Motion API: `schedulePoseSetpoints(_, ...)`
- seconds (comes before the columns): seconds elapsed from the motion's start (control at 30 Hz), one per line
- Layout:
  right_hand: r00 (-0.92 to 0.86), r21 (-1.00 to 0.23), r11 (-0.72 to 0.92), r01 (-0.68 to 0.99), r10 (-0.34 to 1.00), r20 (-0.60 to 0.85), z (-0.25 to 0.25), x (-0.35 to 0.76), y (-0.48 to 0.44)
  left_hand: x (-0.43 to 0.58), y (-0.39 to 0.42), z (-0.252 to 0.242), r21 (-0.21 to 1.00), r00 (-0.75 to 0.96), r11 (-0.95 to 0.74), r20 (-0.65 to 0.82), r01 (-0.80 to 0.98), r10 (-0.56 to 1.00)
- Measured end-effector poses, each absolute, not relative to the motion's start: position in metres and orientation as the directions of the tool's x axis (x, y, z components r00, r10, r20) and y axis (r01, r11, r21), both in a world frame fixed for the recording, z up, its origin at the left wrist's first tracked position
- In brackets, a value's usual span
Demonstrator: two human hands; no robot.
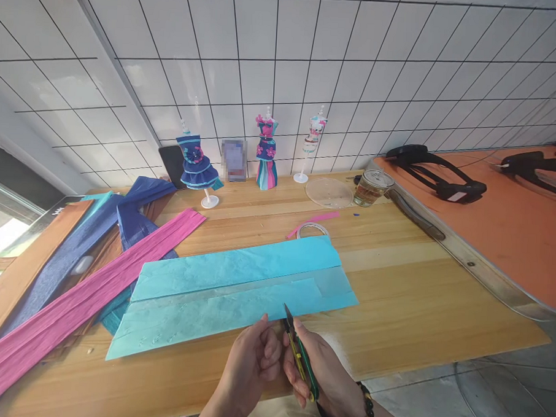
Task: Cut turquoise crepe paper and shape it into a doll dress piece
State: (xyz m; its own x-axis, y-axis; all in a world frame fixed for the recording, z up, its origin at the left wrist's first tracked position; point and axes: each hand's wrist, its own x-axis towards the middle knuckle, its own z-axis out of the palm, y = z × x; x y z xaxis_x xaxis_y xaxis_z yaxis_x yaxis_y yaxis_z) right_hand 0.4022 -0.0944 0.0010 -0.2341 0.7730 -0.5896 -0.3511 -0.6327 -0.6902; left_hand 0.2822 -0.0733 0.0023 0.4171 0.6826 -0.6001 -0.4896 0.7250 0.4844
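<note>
A wide sheet of turquoise crepe paper [238, 277] lies across the table in front of me, with a lengthwise fold or seam running through it. My left hand [256, 352] is closed at its near edge, the thumb over the paper and the other fingers curled. In my right hand [320, 358] I grip thread snips [300, 357] with green and yellow handles. Their dark pointed blades overlap the paper's near edge, close to my left hand. Whether the blades touch the paper I cannot tell. Behind the sheet, a tape roll [299, 232] is partly covered by it.
Pink [91, 274], blue [80, 249] and brown paper strips [31, 265] pile up at left. Three small dress forms, blue [197, 162], pink-and-blue [266, 149] and white [313, 136], stand by the tiled wall. A glass [372, 188] and clear disc [329, 193] sit at the back right.
</note>
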Motion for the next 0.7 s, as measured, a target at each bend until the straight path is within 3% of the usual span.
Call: schedulePoseSetpoints(0.7,-0.259,-0.684,-0.622,-0.382,0.782,-0.567,0.0003,0.4021,-0.0956,0.2813,-0.075,-0.0003,0.463,0.436,0.727,-0.59,-0.507,0.68)
